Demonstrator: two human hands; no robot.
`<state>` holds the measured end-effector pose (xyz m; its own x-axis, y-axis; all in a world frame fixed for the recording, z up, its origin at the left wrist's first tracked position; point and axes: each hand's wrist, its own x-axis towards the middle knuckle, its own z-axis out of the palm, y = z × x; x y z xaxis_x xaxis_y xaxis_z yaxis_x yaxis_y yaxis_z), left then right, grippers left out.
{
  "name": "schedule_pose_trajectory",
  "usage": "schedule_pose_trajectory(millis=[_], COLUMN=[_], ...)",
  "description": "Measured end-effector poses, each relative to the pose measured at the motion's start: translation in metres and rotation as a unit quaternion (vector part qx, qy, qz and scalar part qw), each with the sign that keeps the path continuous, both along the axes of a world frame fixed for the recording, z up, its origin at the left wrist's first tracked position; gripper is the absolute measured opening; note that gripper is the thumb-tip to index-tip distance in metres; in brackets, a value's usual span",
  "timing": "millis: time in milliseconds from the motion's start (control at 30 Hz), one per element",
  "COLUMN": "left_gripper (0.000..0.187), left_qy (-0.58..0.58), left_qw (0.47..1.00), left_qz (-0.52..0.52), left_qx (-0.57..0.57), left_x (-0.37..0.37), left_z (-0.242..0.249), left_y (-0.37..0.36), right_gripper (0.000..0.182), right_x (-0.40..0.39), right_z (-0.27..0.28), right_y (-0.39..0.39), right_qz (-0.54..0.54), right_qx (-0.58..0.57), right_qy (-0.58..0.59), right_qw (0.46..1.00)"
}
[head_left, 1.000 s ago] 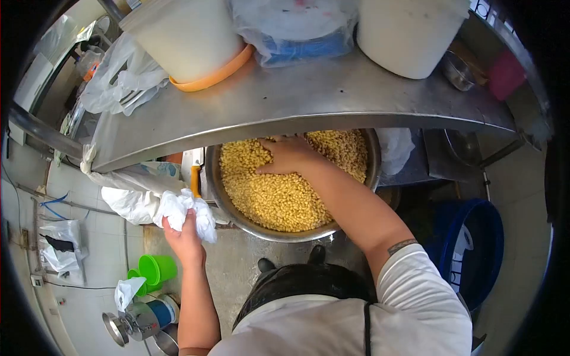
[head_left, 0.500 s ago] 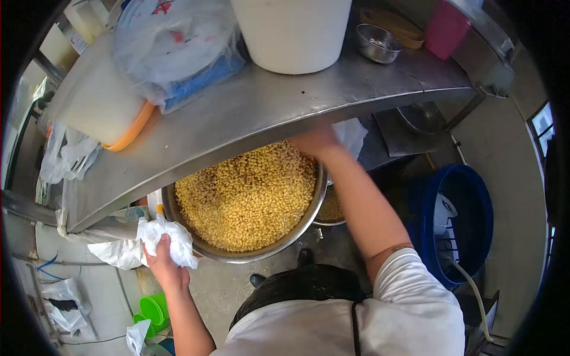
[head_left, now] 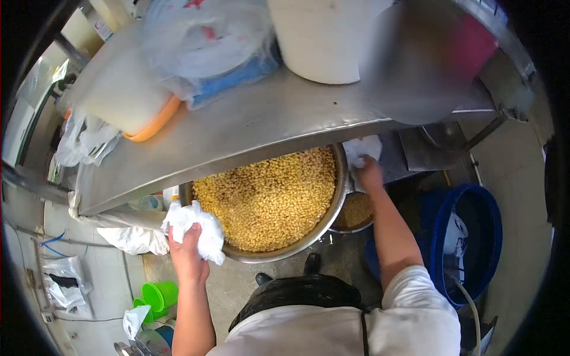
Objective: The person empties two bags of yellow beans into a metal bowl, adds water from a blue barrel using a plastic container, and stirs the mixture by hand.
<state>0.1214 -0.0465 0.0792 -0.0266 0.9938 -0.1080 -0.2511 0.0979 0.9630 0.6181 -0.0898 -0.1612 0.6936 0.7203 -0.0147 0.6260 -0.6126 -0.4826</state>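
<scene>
A large steel bowl point(head_left: 323, 222) full of yellow soaked beans point(head_left: 270, 196) sits on the shelf under a stainless steel table point(head_left: 261, 121). My left hand point(head_left: 185, 252) grips the bowl's near-left rim through a crumpled white cloth point(head_left: 199, 228). My right hand point(head_left: 369, 175) is at the bowl's far-right rim, closed on another white cloth point(head_left: 362, 151). A second, smaller bowl of beans point(head_left: 355, 210) shows just below and to the right of the big one.
On the table stand a white bucket point(head_left: 323, 35), a white tub with an orange lid point(head_left: 127, 101) and a plastic bag point(head_left: 205, 44). A blue tub point(head_left: 475, 243) stands on the floor at right. Green cups point(head_left: 155, 295) and plastic bags lie at lower left.
My right hand left the beans and moved to the bowl's right rim, taking hold of a white cloth. My left hand carried its cloth onto the bowl's left rim.
</scene>
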Motion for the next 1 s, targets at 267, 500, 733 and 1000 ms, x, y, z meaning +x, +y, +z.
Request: schedule_pose_trajectory(millis=[267, 500, 733, 1000], left_gripper=[0.045, 0.059, 0.066, 0.053], left_qy=[-0.025, -0.277, -0.363, -0.155], left_qw=[0.998, 0.918, 0.891, 0.987], left_qz=[-0.056, -0.275, -0.272, -0.033], left_qx=[0.019, -0.071, -0.03, 0.018], left_x=[-0.01, -0.029, -0.149, -0.322], left_z=[-0.011, -0.012, -0.014, -0.042], left_y=[0.015, 0.017, 0.022, 0.031], right_gripper=[0.035, 0.068, 0.055, 0.077], right_x=[-0.094, -0.266, -0.467, -0.651], right_z=[0.189, 0.198, 0.238, 0.206], right_y=[-0.047, -0.008, 0.037, 0.074], right_qz=[0.011, 0.186, 0.247, 0.444], right_qx=[0.34, 0.301, 0.202, 0.265], right_qy=[0.289, 0.676, 0.65, 0.081], right_qw=[0.895, 0.646, 0.69, 0.852])
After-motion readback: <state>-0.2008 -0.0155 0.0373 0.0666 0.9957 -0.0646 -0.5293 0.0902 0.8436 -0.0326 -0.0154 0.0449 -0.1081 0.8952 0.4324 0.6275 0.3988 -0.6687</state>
